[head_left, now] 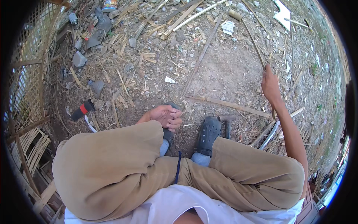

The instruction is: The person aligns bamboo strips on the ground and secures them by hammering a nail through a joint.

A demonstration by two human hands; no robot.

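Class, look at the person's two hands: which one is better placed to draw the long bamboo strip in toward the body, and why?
Right. The right hand is shut around the bamboo strip. The left hand rests fisted by the left knee, apart from it.

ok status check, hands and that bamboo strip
Right hand shut on thin bamboo strip. Left hand fisted at the knee, nothing seen in it. Bamboo offcuts litter the dirt ahead.
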